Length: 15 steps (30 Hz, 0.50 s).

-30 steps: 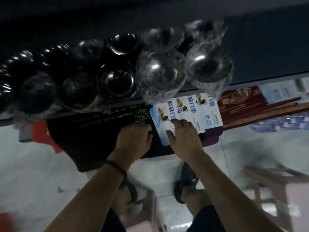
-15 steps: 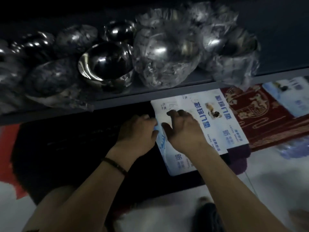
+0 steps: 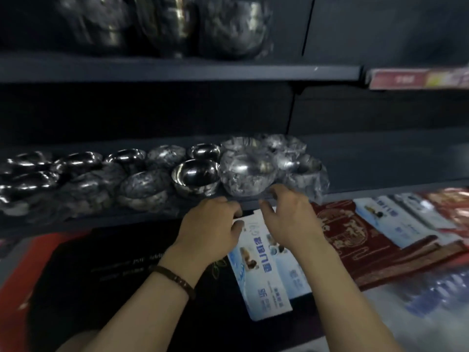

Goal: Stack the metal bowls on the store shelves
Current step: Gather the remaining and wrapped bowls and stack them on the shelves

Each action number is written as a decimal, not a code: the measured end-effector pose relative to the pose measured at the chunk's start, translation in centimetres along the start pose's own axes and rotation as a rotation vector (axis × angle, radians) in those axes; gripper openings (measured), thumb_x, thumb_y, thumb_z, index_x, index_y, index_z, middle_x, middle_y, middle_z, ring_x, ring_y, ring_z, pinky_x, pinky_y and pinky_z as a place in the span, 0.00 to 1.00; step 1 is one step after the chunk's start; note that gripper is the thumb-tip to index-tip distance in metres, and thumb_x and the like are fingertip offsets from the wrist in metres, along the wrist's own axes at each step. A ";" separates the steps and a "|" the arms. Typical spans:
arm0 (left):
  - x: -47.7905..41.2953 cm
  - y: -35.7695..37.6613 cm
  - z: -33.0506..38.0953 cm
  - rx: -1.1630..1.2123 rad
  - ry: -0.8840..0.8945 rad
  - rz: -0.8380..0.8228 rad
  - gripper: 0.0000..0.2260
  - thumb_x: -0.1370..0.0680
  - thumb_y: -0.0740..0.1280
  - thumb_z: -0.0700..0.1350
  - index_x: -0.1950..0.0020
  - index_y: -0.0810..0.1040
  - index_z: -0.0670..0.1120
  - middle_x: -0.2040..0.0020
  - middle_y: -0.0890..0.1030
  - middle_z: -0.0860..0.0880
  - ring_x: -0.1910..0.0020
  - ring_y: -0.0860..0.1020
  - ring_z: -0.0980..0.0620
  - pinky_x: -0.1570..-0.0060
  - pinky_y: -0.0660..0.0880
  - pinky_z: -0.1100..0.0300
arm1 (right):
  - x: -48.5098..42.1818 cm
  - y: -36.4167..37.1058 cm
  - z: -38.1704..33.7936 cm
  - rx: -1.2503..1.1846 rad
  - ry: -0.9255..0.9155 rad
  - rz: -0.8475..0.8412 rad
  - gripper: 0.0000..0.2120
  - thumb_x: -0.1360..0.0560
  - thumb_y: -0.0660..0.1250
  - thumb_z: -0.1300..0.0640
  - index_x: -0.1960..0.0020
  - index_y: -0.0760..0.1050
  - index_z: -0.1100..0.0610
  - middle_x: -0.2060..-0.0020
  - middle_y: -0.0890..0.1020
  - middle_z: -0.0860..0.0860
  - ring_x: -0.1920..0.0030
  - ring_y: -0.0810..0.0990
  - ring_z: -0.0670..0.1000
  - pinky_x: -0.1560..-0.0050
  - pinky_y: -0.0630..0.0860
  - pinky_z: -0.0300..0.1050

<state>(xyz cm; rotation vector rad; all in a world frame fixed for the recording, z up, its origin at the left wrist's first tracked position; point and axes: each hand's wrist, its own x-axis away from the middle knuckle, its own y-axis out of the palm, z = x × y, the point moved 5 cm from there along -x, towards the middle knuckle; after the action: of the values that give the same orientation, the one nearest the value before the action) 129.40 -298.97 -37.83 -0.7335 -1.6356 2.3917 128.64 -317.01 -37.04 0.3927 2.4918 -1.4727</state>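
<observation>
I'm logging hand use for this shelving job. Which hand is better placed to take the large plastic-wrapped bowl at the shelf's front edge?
Right, probably. The right hand is higher, fingers spread, at the shelf edge just below the wrapped bowl. The left hand sits lower and further left.

I face a dark shelving unit in dim light. Its back panel (image 3: 380,34) is flat blue-grey, split by a thin vertical seam. The upper shelf (image 3: 177,69) runs across above me, and a red price strip (image 3: 406,78) edges the next bay to my right. The middle shelf (image 3: 393,158) is the same dark grey. Low on my right a pale floor (image 3: 418,334) shows, blurred.
</observation>
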 end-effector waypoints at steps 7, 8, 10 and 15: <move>-2.1 -2.3 1.8 -0.046 -0.004 0.061 0.11 0.18 0.66 0.57 0.37 0.79 0.58 0.42 0.75 0.60 0.44 0.76 0.56 0.49 0.79 0.55 | -6.7 -2.9 5.7 0.026 0.032 0.082 0.10 0.19 0.68 0.53 0.43 0.78 0.58 0.48 0.82 0.59 0.53 0.80 0.60 0.58 0.75 0.49; -2.8 -2.3 2.0 -0.063 -0.008 0.064 0.12 0.18 0.66 0.57 0.35 0.78 0.58 0.41 0.74 0.60 0.42 0.76 0.56 0.48 0.79 0.55 | -7.7 -3.0 6.7 0.032 0.042 0.094 0.10 0.20 0.69 0.54 0.42 0.79 0.58 0.47 0.82 0.60 0.51 0.80 0.61 0.56 0.76 0.50; -4.1 -2.1 2.1 -0.091 -0.020 0.089 0.13 0.18 0.66 0.57 0.33 0.76 0.58 0.38 0.73 0.60 0.41 0.76 0.56 0.46 0.80 0.54 | -9.1 -2.7 8.6 0.029 0.045 0.131 0.12 0.21 0.70 0.54 0.40 0.79 0.58 0.43 0.81 0.60 0.46 0.80 0.62 0.50 0.78 0.51; -7.1 -0.3 2.3 -0.158 -0.027 0.132 0.17 0.17 0.65 0.56 0.29 0.71 0.57 0.34 0.71 0.59 0.41 0.77 0.55 0.49 0.80 0.55 | -11.8 -1.4 12.8 -0.032 0.098 0.139 0.18 0.25 0.74 0.58 0.35 0.80 0.56 0.37 0.79 0.56 0.40 0.80 0.59 0.41 0.80 0.52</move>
<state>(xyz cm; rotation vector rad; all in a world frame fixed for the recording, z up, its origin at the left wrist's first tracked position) 134.49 -303.51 -34.71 -0.8642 -1.8591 2.3889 139.88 -330.26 -38.13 0.6334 2.5018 -1.3899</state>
